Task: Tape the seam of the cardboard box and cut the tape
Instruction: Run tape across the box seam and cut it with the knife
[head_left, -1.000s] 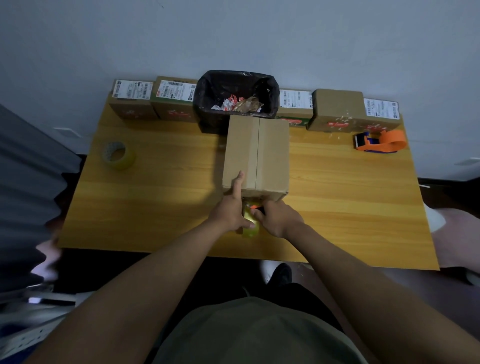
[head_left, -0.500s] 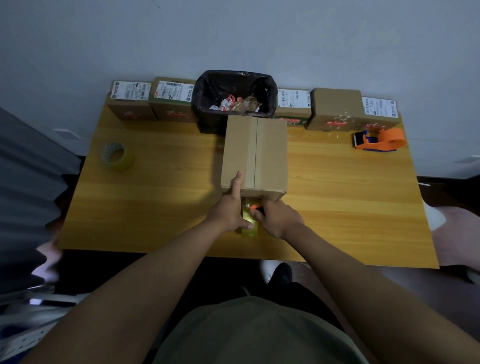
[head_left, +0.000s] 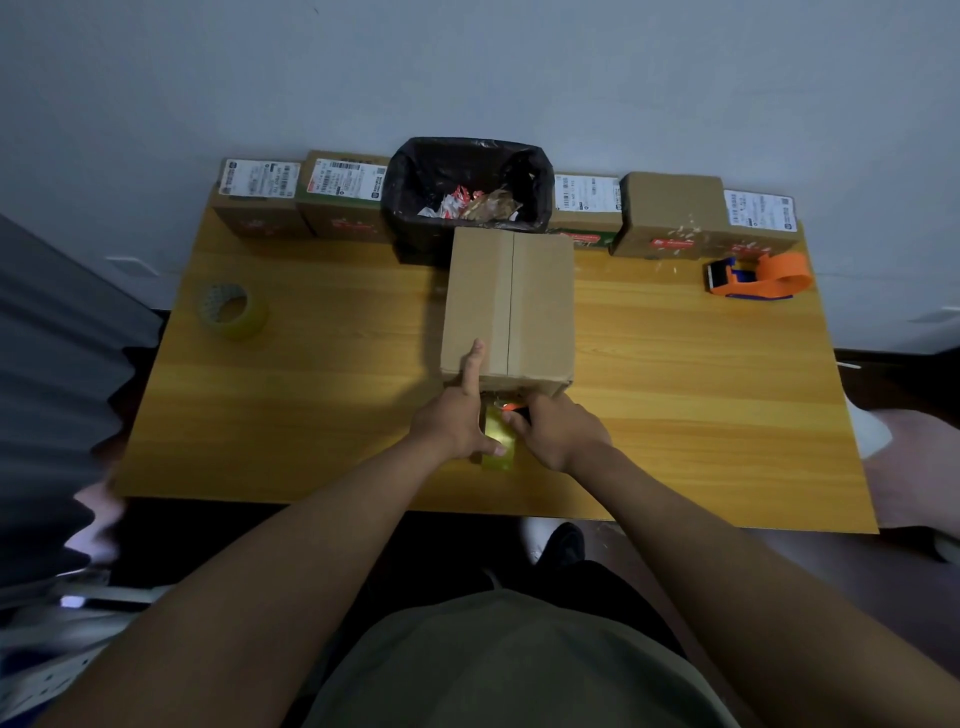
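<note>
Head view: one cardboard box stands mid-tabletop, long axis running away from the person toward the wall, its centre seam along that same axis. Far end sits just in front of the black-lined bin; near end is at the hands. Left hand: index finger stretched flat on the box top left of the seam, thumb pressed on a yellowish tape roll, the fingers clamped around it. Right hand: fingers curled shut around a small orange-and-black tool, mostly hidden, at the box's near face. Tape roll lies between the two hands, just beside the box's near edge. Open tabletop to both sides of the box and a narrower strip toward the near edge. Count: five labelled parcels along the back edge, one spare tape roll far left, one orange tape dispenser far right.
</note>
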